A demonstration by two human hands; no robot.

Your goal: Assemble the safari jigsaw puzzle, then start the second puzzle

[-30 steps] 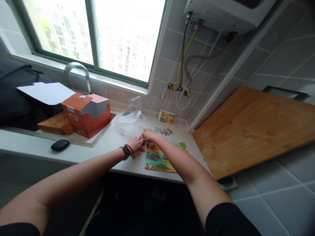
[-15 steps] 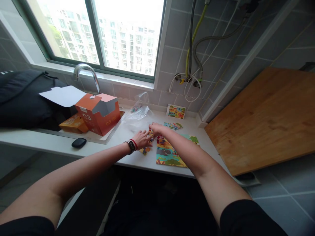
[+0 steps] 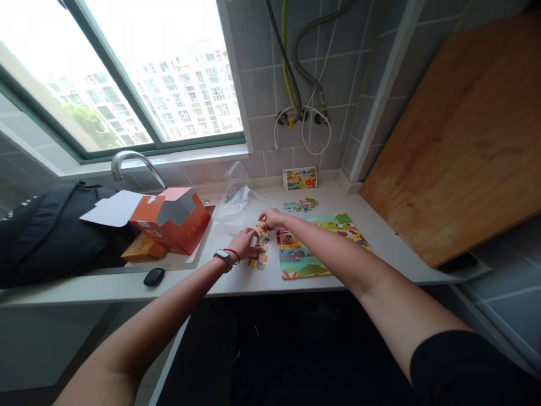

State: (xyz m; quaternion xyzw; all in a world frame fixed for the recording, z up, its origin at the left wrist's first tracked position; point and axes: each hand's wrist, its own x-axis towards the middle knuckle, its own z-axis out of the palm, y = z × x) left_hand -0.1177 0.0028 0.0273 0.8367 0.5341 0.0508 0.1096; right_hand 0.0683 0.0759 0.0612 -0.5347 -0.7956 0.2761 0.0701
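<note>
Grey tiles above white counter; left hand touches puzzle pieces.

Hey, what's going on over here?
A person is handling jigsaw puzzle pieces on a counter. The left hand is over the pieces; the right hand is at their far end, its forearm reaching across a colourful illustrated board. More puzzle pieces lie beyond the board, with a picture card propped near the wall.
</note>
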